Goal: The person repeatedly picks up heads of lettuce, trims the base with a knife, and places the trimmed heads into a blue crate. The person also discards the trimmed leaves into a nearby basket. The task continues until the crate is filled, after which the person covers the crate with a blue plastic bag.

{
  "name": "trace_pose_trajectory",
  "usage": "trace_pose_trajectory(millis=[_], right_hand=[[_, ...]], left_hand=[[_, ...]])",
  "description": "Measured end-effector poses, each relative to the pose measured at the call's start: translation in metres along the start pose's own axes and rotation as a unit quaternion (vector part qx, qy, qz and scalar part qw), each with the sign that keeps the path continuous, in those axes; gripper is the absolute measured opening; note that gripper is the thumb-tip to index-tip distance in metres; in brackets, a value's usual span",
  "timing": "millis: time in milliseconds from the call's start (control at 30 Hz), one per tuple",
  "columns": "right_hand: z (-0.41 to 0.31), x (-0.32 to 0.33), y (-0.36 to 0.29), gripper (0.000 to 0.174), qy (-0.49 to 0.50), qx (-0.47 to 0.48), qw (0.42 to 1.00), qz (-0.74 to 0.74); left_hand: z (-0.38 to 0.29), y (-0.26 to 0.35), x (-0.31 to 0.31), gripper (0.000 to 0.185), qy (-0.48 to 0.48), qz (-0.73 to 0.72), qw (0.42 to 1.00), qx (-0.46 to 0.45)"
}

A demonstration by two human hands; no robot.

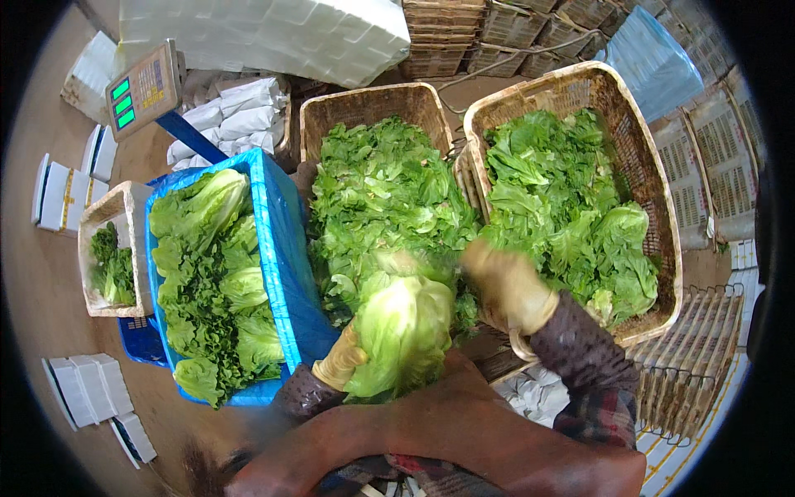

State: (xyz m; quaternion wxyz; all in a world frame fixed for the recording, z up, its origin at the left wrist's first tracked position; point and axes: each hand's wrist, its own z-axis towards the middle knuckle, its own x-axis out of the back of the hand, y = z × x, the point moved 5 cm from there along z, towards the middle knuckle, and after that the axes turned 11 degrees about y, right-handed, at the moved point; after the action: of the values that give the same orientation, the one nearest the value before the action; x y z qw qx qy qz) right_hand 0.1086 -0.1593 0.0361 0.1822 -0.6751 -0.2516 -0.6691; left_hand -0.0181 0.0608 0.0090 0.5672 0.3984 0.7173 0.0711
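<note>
My left hand, in a yellowish glove, grips a pale green head of lettuce from its left side, close in front of my brown apron. The stem end and the hand's far fingers are hidden. My right hand, gloved too, is up and right of that head, blurred by motion. Whether it has hold of anything cannot be made out. Beneath and beyond the hands, loose lettuce leaves fill a plastic basket. More leaves fill a second basket on the right.
At left, a crate lined with blue plastic holds whole lettuce heads. A scale display rises behind it. Beyond it sits a white foam box with greens. White wrapped bundles and stacked crates stand at the back.
</note>
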Motion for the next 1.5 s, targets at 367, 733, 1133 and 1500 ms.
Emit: trace_pose_trajectory(millis=[367,733,1133,1500], right_hand=[[-0.016,0.043,-0.051,0.047,0.302,-0.165,0.872,0.349],[-0.023,-0.050,0.096,0.049,0.017,-0.248,0.857,0.451],[-0.075,-0.167,0.060,0.045,-0.084,-0.225,0.452,0.859],[-0.065,-0.141,0.084,0.050,-0.061,-0.345,0.641,0.683]], left_hand=[[0.065,-0.001,0.006,0.129,0.113,0.221,0.933,-0.260],[0.092,-0.092,0.018,0.109,-0.047,0.059,0.989,0.127],[0.137,-0.104,0.077,0.038,0.004,0.369,0.924,0.097],[0.118,-0.066,-0.058,0.078,0.060,0.405,0.911,0.044]])
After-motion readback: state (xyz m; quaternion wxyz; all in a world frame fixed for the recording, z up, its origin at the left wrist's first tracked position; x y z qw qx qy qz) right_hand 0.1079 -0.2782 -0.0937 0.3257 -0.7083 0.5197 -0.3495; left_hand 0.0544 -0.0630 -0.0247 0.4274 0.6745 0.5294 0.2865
